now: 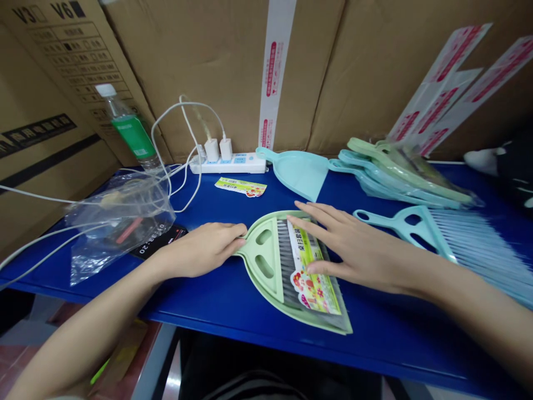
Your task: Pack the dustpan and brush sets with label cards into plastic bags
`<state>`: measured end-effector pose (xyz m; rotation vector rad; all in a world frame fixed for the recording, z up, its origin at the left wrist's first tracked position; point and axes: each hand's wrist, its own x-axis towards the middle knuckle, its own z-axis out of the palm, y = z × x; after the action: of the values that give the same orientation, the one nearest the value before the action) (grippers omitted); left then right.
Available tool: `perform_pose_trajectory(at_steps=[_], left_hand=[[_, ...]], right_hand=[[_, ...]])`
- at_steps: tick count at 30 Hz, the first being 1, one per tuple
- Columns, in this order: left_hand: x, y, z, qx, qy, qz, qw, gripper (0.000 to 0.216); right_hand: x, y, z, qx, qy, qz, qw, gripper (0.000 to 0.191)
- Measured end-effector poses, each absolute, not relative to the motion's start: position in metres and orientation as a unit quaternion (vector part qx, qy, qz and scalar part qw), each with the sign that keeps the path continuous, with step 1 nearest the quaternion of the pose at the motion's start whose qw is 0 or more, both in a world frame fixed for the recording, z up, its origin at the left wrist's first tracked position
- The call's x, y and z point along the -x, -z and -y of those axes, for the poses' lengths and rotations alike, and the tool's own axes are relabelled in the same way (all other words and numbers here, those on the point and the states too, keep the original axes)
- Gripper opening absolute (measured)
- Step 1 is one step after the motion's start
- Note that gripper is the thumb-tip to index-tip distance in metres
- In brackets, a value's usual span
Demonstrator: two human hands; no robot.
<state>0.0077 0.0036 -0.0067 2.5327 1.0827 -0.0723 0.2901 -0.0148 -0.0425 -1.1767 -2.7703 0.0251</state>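
A green dustpan (266, 297) lies on the blue table with a green hand brush (265, 251) nested in it, grey bristles to the right. Over the bristles sits a printed label card (310, 266). My left hand (210, 247) is closed around the handle end of the set. With fingers spread, my right hand (350, 244) rests over the label and the bristles' upper part. To the right, partly behind my right forearm, lies a light blue brush (428, 225). A light blue dustpan (297, 169) is behind the green set.
Bagged dustpan sets (408, 172) are stacked at back right. A white power strip (241, 163) with chargers and cables stands against the cardboard boxes (216, 66). At left are a bottle (133, 130), a clear plastic bag (125, 211) and a phone (166, 241). A loose label (240, 186) lies behind.
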Motion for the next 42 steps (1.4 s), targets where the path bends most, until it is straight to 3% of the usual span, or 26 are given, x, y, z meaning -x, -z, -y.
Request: perform_pose_trajectory(at_steps=[10, 23, 42], left_hand=[[-0.012, 0.015, -0.003, -0.916, -0.026, -0.356, 0.181, 0.03], [-0.017, 0.024, 0.004, -0.912, -0.119, -0.339, 0.198, 0.022], [-0.019, 0.024, 0.009, -0.937, -0.2, -0.288, -0.005, 0.024]], right_hand=[[-0.287, 0.038, 0.002, 0.442, 0.076, 0.884, 0.127, 0.047], [-0.281, 0.041, -0.002, 0.46, 0.054, 0.876, 0.134, 0.034], [-0.292, 0.035, -0.007, 0.51, 0.077, 0.854, 0.07, 0.03]])
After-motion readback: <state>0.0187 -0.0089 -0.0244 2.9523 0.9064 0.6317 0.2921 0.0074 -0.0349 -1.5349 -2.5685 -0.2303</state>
